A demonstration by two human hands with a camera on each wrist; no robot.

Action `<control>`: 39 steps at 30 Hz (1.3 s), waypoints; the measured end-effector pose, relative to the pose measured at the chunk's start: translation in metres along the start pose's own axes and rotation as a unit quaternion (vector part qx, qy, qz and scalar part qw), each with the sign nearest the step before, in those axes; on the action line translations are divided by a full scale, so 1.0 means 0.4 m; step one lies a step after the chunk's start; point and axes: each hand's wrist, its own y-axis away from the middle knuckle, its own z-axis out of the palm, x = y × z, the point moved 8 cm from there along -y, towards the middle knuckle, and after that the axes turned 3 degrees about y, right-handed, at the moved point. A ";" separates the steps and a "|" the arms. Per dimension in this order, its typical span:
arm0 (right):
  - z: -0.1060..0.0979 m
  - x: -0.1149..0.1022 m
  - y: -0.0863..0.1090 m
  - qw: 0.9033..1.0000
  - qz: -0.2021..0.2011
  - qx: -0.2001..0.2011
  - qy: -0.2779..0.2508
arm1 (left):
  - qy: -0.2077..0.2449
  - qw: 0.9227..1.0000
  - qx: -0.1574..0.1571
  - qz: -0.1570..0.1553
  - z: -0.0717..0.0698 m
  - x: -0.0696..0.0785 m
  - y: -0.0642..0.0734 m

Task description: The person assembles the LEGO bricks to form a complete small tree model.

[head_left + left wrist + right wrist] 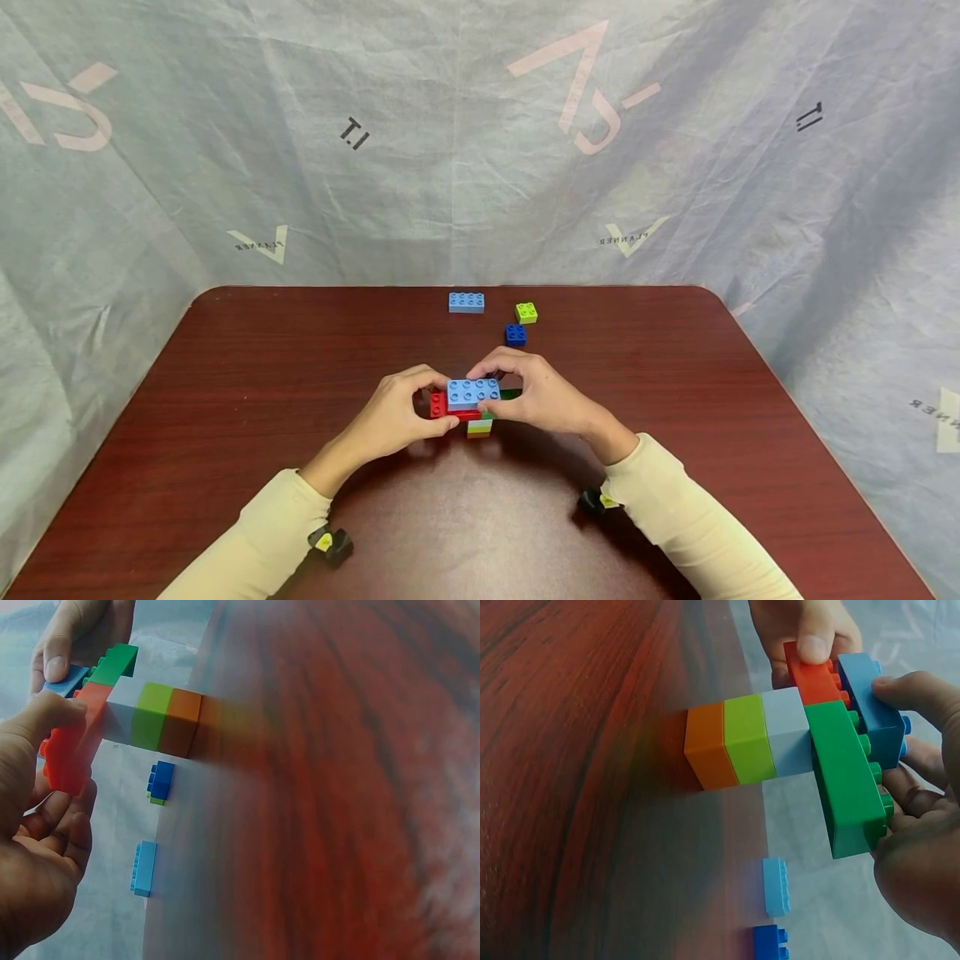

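Note:
A small tower stands on the table, with an orange brick point(709, 746) at the bottom, then a lime brick point(747, 741) and a pale grey brick point(786, 731). Across its top lie a red brick point(79, 746) and a green brick point(847, 780), end to end. My left hand point(390, 412) grips the red brick between thumb and fingers. Between thumb and fingers of my right hand point(551, 396) is a light blue eight-stud brick point(472, 394), close over the red and green bricks. In the right wrist view, studs show in the narrow gap beneath it.
Toward the table's point(247, 375) back edge lie another light blue brick point(467, 302), a lime four-stud brick point(527, 312) and a dark blue four-stud brick point(515, 335). A grey printed cloth point(450, 183) hangs behind and along both sides.

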 end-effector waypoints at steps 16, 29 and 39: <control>0.009 -0.014 -0.001 0.999 -0.020 0.003 0.038 | 0.028 0.999 0.019 0.026 -0.022 0.018 0.003; 0.001 0.004 0.014 0.999 0.005 0.016 0.033 | 0.034 0.999 0.023 0.028 -0.028 0.026 -0.001; -0.005 0.029 0.034 0.999 0.026 0.032 -0.028 | 0.032 0.999 0.023 0.026 -0.031 0.027 -0.001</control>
